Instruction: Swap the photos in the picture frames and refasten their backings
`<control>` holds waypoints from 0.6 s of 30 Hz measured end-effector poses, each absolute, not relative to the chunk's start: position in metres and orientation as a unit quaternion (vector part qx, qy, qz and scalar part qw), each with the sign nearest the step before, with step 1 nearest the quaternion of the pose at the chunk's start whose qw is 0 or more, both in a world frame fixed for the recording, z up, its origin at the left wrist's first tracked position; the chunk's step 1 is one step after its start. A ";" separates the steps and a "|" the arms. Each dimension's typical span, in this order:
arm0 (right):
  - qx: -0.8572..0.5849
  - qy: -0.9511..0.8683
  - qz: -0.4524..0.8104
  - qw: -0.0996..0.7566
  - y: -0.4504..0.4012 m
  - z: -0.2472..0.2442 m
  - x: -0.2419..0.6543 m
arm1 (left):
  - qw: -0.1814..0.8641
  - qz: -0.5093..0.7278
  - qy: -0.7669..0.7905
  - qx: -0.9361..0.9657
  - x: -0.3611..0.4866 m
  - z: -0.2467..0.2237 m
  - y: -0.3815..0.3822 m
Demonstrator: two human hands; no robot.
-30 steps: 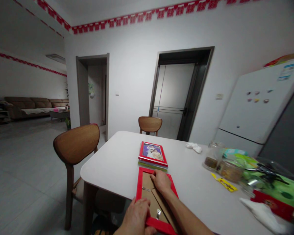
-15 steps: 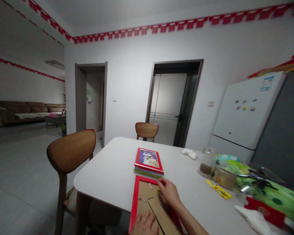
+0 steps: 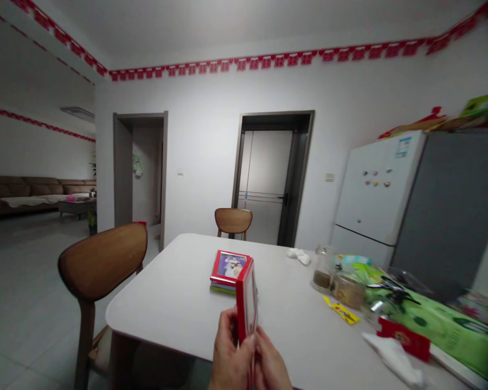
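Note:
A red picture frame (image 3: 241, 306) stands on edge above the near side of the white table, turned almost edge-on to me. My left hand (image 3: 230, 349) grips its left side, fingers wrapped round the lower part. On the other side, my right hand (image 3: 268, 360) holds the frame low down, its fingers partly hidden behind it. Just beyond lies a stack of frames, the top one a red frame with a photo of people (image 3: 228, 266); the upright frame covers its right part.
The white table (image 3: 158, 303) carries glass jars (image 3: 322, 273), a yellow packet (image 3: 344, 312), crumpled white tissue (image 3: 299, 255), a red packet (image 3: 404, 338) and a green package (image 3: 451, 330) on the right. Wooden chairs stand at left (image 3: 106, 260) and at the far side (image 3: 233, 221).
The red frame, earlier lying back side up under both hands, is now lifted and turned upright between them. The view has shifted right.

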State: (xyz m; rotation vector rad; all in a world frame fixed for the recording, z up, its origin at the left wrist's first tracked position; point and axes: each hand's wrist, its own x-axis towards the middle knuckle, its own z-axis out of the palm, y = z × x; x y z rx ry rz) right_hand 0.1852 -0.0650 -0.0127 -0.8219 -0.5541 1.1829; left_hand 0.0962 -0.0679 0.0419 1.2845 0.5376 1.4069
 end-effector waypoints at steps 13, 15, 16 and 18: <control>-0.809 -0.435 0.088 0.387 -0.069 0.002 0.404 | 0.593 0.422 0.294 0.620 0.176 -0.017 -0.037; -0.825 -0.437 0.059 0.353 -0.068 -0.003 0.420 | 0.558 0.400 0.321 0.652 0.191 -0.023 -0.039; -0.829 -0.434 0.051 0.349 -0.067 -0.007 0.425 | 0.548 0.395 0.325 0.661 0.195 -0.024 -0.039; -0.839 -0.426 0.020 0.338 -0.065 -0.014 0.431 | 0.530 0.389 0.330 0.677 0.201 -0.024 -0.038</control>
